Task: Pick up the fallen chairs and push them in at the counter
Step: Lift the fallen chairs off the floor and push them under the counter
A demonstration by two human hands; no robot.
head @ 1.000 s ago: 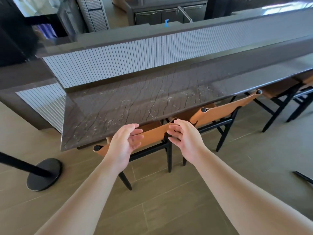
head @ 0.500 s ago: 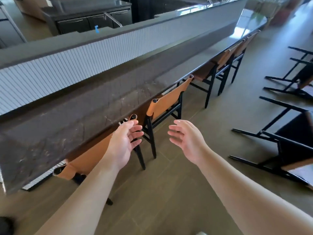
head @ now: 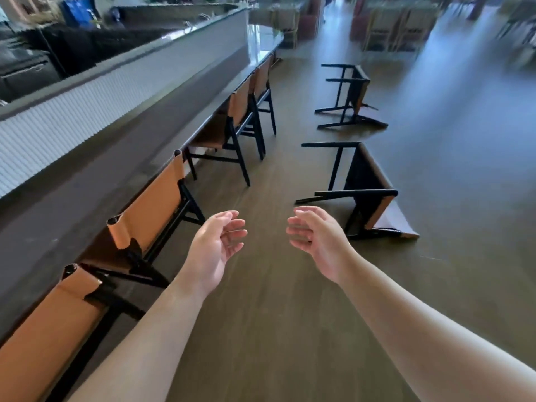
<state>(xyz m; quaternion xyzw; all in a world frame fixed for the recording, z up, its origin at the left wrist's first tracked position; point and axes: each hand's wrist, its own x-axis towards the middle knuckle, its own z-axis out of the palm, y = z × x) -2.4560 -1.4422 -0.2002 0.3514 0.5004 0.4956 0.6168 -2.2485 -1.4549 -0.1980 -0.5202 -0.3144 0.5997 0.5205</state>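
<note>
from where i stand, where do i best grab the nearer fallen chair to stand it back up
Probably by the backrest of the nearer fallen chair, coming from its far right side. It lies on its back with legs pointing left toward the counter, so the legs would only give awkward leverage. Both the left hand and right hand are free.

A restaurant bar is showing here; a long dark surface [head: 87, 181] is running past tan-backed chairs [head: 150, 204]; dining furniture [head: 400, 27] is blurring beyond.

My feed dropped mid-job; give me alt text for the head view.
Two fallen chairs, the near fallen chair and the far fallen chair, lie tipped on the wooden floor. Left hand and right hand reach forward, empty. Tan-backed chairs stand tucked along the counter.
</note>
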